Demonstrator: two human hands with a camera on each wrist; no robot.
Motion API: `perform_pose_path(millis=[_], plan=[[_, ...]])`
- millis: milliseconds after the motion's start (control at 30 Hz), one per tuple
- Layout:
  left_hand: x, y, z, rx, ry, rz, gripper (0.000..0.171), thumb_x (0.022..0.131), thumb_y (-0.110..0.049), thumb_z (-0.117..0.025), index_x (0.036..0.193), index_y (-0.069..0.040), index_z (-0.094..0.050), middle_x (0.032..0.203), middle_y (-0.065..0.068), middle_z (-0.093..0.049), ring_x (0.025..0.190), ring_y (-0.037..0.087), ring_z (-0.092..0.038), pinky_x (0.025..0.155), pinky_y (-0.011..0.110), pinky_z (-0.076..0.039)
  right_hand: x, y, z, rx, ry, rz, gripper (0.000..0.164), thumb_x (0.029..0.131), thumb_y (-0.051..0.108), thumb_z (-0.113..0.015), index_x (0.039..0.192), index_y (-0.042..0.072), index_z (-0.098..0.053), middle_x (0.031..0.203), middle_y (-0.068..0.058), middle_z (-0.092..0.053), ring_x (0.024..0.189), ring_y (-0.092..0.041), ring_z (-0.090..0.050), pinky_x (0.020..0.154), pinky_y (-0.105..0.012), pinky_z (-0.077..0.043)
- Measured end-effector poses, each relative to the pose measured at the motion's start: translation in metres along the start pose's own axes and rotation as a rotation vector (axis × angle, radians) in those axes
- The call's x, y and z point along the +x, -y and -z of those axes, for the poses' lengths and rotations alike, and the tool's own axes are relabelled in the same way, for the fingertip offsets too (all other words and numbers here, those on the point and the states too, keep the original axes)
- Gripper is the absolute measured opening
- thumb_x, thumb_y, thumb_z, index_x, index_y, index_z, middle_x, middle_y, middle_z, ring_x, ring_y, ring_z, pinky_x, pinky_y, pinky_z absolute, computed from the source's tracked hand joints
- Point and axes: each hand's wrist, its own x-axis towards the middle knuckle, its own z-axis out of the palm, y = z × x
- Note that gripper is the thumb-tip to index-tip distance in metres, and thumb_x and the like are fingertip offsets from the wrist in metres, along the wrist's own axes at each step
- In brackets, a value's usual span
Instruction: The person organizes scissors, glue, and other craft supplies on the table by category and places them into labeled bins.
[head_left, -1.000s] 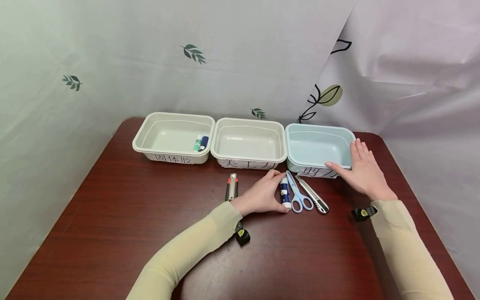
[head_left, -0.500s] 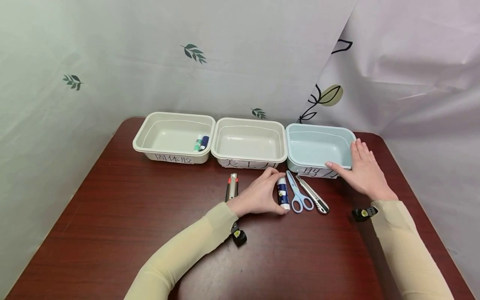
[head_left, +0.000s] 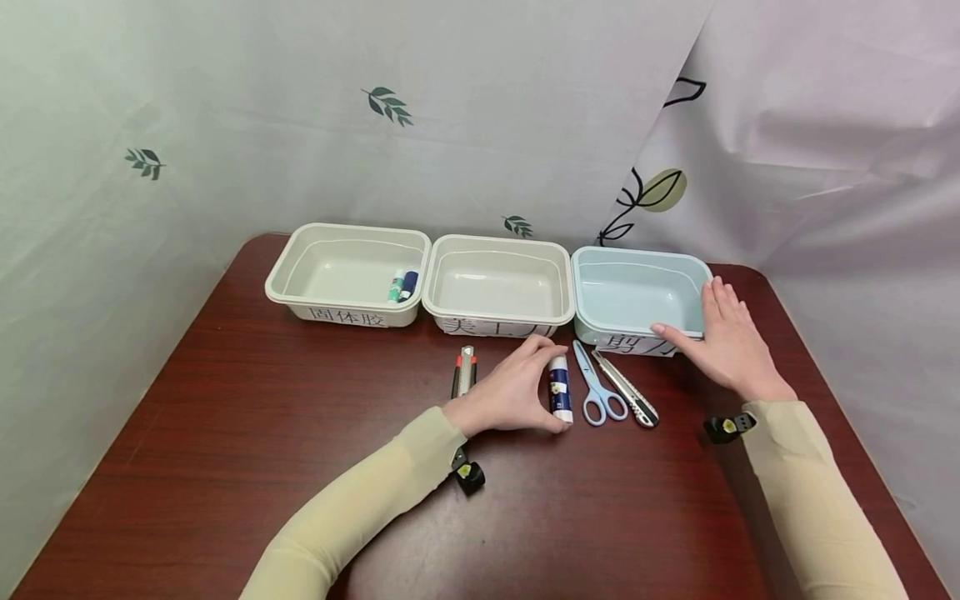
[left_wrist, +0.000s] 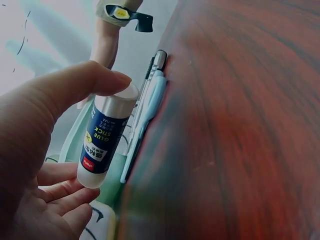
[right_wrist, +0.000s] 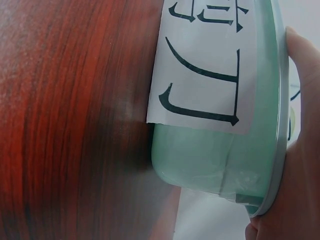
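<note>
The left hand (head_left: pixel 510 390) pinches a glue stick (head_left: pixel 560 390) end to end, thumb at the near end; it is in front of the cream middle bin (head_left: pixel 498 279), near its right end; the right hand (head_left: pixel 731 346) lies against the blue bin (head_left: pixel 626 287), fingers straight, thumb at its front rim; just right of the stick, scissors (head_left: pixel 600 392) and a silver cutter (head_left: pixel 628 392) lie on the worktop (head_left: pixel 600 508); a red-and-black cutter (head_left: pixel 466 372) is partly hidden by the left hand; the cream left bin (head_left: pixel 337 267) holds green (head_left: pixel 395 289) and dark-blue (head_left: pixel 408 285) tubes.
</note>
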Motion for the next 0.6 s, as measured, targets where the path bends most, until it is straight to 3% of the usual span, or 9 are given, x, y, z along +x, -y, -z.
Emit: perform_pose_path(millis=[600], plan=[[-0.016,0.008,0.027,-0.005,-0.051,-0.037,0.107,0.065,-0.038,-0.096,0.151,-0.001,-0.046,0.144,0.006,-0.044,0.123,0.017,-0.052,0.102,0.031,-0.045,0.001,-0.001,-0.001,0.001,0.018,-0.011,0.112,0.095,0.064,-0.056,0.155,-0.015,-0.005,0.163,-0.032,0.004,0.151,-0.043,0.005,0.12,-0.057,-0.001]])
